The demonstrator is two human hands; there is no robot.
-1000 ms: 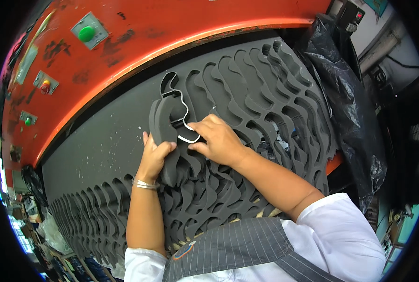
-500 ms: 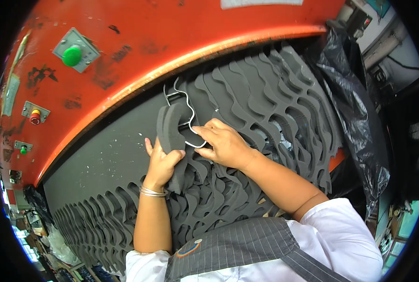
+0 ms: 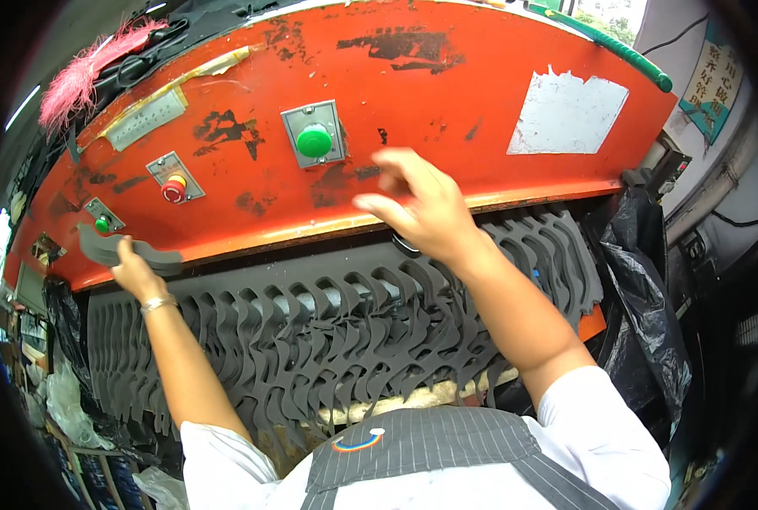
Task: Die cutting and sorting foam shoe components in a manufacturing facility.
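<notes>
At the far left, my left hand (image 3: 134, 270) pinches a wavy dark grey foam piece (image 3: 159, 257) between thumb and fingers, holding it up in front of the red machine panel (image 3: 447, 127). My right hand (image 3: 425, 208) is raised before the panel with its fingers apart and nothing in them. It is nearest to the large green push button (image 3: 314, 143), which lies to its upper left; a gap shows between them. Under my right wrist, a small part of the cutting die (image 3: 404, 246) shows; the rest is hidden. Below both arms spreads a cut grey foam sheet (image 3: 345, 319) full of wavy openings.
A red knob (image 3: 173, 189) and a smaller green button (image 3: 102, 223) sit on the panel's left. Black plastic sheeting (image 3: 647, 289) hangs at the right. A green rod (image 3: 621, 51) lies along the panel's top, with pink fringe (image 3: 98, 68) at the upper left.
My left hand has carried the foam piece far left, away from the die. My right hand has let go of the die and risen toward the large green button. The view has tilted up.
</notes>
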